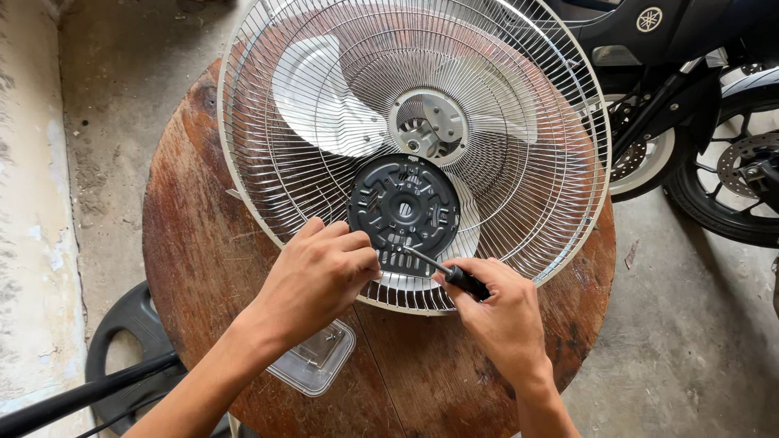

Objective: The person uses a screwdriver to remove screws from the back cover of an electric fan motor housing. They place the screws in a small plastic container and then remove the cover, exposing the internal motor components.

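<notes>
Chrome wire everywhere in this shot: the fan guard (268,105) lies flat on a worn round wooden tabletop (203,268), blades (324,97) showing through it, with the black round hub plate (403,207) sitting on top of the wires near the edge closest to me. My left hand (316,272) is curled shut on the lower left rim of that plate, pinning it down. My right hand (503,312) is closed around a black-handled screwdriver (442,272), shaft angled up and left so the tip lands at the plate's bottom edge, right beside my left fingers.

If I were giving tips: the tip wants to be seated square in the screw head before turning, since that slanted angle looks like it could slip. I'd press down along the shaft and keep my left fingers clear of where the tip would skid.

A clear plastic lid (316,357) sits on the tabletop under my left wrist. A black stand base (122,332) is on the floor to the left, and a motorbike (690,97) is parked top right.
</notes>
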